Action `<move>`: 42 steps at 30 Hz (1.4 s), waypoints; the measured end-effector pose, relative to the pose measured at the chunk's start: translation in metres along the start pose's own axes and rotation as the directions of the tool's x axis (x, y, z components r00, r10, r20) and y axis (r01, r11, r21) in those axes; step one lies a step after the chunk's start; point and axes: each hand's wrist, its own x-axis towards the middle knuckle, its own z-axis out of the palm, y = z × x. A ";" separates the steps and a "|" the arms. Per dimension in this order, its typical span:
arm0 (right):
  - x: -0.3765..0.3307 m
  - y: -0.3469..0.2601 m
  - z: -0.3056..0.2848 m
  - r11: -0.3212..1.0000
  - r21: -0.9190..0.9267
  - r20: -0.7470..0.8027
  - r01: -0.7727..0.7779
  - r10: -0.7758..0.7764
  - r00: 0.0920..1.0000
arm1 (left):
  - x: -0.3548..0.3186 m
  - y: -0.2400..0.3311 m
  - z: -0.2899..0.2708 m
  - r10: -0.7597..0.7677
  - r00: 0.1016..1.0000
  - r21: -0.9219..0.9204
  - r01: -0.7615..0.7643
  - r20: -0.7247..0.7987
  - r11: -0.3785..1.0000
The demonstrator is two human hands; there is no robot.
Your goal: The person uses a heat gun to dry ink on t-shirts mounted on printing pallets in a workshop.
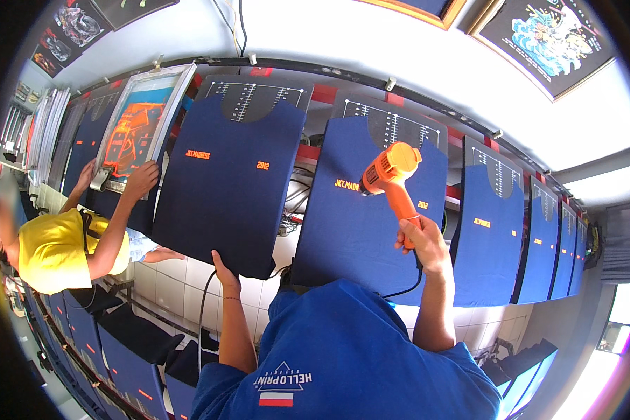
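Observation:
My right hand [425, 243] grips the handle of an orange heat gun [393, 168]. Its dark nozzle points left and down over the orange print on a navy shirt panel [360, 238], which lies on a dark printing board. The gun's black cord hangs below my hand. To the left, my left hand [227, 274] touches the near edge of another board covered by a navy shirt panel [217, 189] with small orange prints. The visible fingers of that hand are stretched out; some are hidden at the board's edge.
At left, a person in a yellow shirt [56, 248] holds a framed printing screen [136, 126] over a board. More boards with navy panels [488, 224] line the right side, and others [136, 357] stand behind at lower left. Cables [297, 192] hang between boards. A dark rail [343, 72] runs behind.

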 end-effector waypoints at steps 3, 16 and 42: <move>-0.001 0.002 0.001 1.000 0.003 -0.002 0.002 -0.002 1.000 | -0.004 0.002 0.005 0.001 1.000 0.003 -0.001 -0.022 1.000; -0.005 0.008 -0.008 1.000 0.002 -0.004 -0.011 0.011 1.000 | 0.004 -0.004 -0.007 -0.006 1.000 -0.039 0.006 0.010 0.999; 0.014 -0.004 0.031 0.982 0.163 0.235 0.097 -0.134 0.963 | 0.012 -0.013 -0.010 0.068 0.986 -0.133 -0.048 0.151 0.990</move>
